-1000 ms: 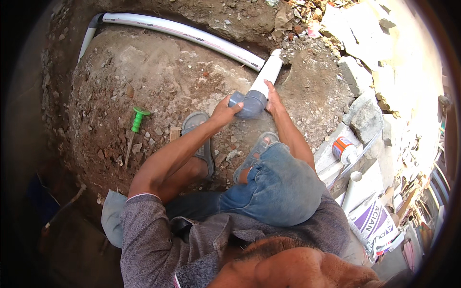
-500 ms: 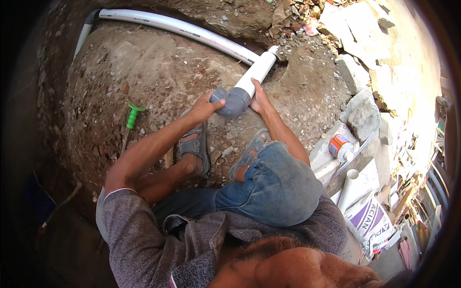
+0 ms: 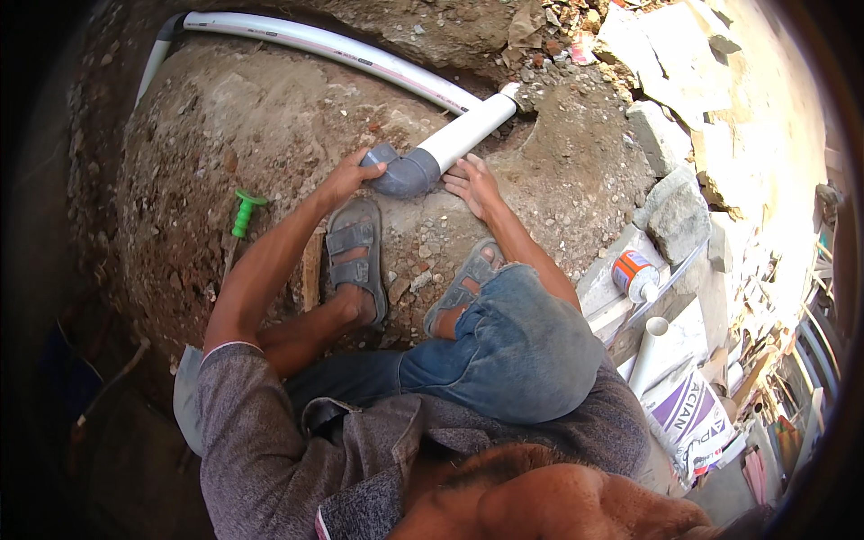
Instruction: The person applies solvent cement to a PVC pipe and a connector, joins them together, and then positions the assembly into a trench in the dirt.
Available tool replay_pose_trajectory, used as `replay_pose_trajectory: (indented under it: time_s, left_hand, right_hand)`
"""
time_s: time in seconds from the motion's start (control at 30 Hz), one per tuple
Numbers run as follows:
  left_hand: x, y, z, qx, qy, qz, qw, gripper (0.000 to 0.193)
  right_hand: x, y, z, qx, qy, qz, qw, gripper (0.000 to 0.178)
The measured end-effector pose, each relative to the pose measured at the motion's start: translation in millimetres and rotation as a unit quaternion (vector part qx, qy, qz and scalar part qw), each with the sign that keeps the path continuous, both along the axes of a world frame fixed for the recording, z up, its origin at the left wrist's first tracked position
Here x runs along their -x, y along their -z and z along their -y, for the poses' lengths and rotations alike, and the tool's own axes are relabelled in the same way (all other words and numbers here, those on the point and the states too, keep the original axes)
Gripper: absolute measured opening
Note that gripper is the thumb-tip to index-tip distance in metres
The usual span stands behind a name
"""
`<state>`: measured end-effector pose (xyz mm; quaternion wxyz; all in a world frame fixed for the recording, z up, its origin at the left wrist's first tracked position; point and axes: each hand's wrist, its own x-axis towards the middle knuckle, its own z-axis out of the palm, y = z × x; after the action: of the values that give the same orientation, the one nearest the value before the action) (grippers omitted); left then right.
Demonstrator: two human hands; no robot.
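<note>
A grey elbow fitting (image 3: 407,175) sits on the near end of a short white PVC pipe (image 3: 472,130), which slants up to the right. My left hand (image 3: 351,175) is closed on the elbow's open left end, thumb on top. My right hand (image 3: 473,187) lies just below the pipe beside the elbow, fingers stretched and apart; its fingertips are at the pipe's lower side, and I cannot tell whether they touch. The pipe's far end rests at a hollow in the soil. Behind it, a long white pipe (image 3: 333,54) runs left to another grey elbow (image 3: 170,27).
A green-handled tool (image 3: 244,214) stands in the dirt on the left. On the right are broken concrete chunks (image 3: 675,216), an orange-labelled can (image 3: 635,275), a white pipe piece (image 3: 650,355) and a printed white bag (image 3: 688,418). My sandalled feet (image 3: 355,252) are below the elbow.
The elbow and the pipe's near end have swung left and slightly away, with my left hand on the elbow. My right hand has loosened from the pipe, and its fingers have spread.
</note>
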<state>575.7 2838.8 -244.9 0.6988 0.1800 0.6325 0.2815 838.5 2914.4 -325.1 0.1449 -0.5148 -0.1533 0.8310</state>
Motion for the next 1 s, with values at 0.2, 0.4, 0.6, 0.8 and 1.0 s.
replay_pose_trajectory:
  time_s: [0.2,0.4,0.6,0.8,1.0]
  left_hand:
    - [-27.7,-5.4,-0.8,-0.005,0.052,0.017,0.998,0.043]
    - [-98.9,-15.6,-7.8,-0.035,0.055,-0.081,0.995,0.050]
    - [-135.8,-38.1,-17.7,-0.171,0.249,-0.280,0.911,0.038]
    - [-164.1,-46.4,-38.9,-0.344,0.299,-0.360,0.814,0.022]
    - [-150.2,-46.8,-31.3,-0.314,0.318,-0.330,0.831,0.024]
  right_hand:
    - [-16.3,-13.4,-1.6,-0.015,-0.001,0.059,0.998,0.070]
    - [-37.0,-20.9,-1.7,-0.069,-0.016,0.126,0.989,0.062]
    - [-44.6,-26.5,0.9,-0.063,0.000,0.105,0.992,0.048]
    - [-35.5,-26.3,1.6,-0.029,0.045,0.025,0.998,0.027]
    - [-24.6,-33.2,12.0,-0.063,0.084,0.048,0.993,0.046]
